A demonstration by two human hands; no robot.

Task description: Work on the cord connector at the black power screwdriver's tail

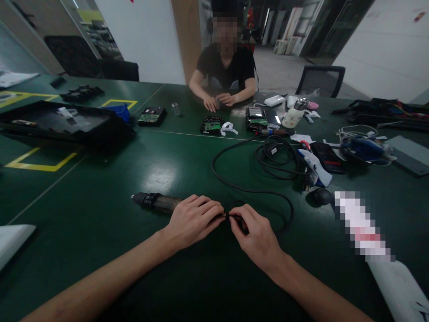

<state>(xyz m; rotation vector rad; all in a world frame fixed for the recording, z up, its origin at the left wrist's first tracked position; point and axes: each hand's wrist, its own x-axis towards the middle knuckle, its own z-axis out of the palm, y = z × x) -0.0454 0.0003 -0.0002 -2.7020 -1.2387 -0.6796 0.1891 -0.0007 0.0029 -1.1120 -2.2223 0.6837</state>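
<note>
An electric screwdriver (165, 204) with a dark body lies across the green table, its bit end pointing left. My left hand (196, 218) is closed over its rear end, palm down. Just to the right, my right hand (257, 232) pinches the plug end of a black cable (261, 192) with thumb and fingers. The fingertips of both hands almost meet at the screwdriver's tail. The plug is mostly covered by my fingers, so I cannot tell whether it is seated. From there the cable loops right and back to a coil on the table.
A black tray (67, 127) sits at the left. Across the table, a person's hands (219, 102) hold a small object, near hard drives with green boards (212, 125). A patterned bottle (293, 115), tools and a blue-white item (315, 167) crowd the right.
</note>
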